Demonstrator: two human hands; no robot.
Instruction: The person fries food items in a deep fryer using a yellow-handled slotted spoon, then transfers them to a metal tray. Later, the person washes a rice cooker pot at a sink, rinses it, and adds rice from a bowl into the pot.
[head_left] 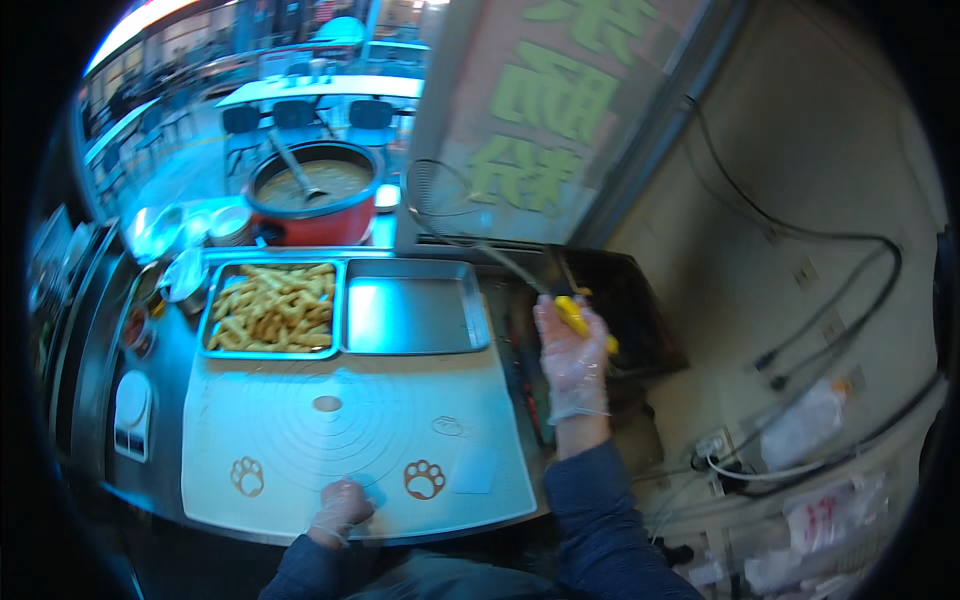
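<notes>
My right hand [575, 350], in a clear plastic glove, is wrapped round the yellow handle of a wire skimmer [512, 264]. The skimmer's long shaft points away and to the left, with its round wire basket raised in front of the glass panel. Below the handle, to the right, lies a dark, deep fryer-like basin [625, 300]. My left hand [343, 508], gloved too, is closed at the near edge of the pale work mat [330, 400]; nothing shows in it. Beyond the mat, a metal tray [205, 335] holds fried, golden sticks. Beside it stands a bare metal tray [415, 312].
A red pot [315, 225] of liquid with a ladle [300, 175] stands behind the trays. A small white scale [133, 410] is left of the mat. Cables [820, 230] hang along the right wall. The glass panel [530, 120] rises at the back.
</notes>
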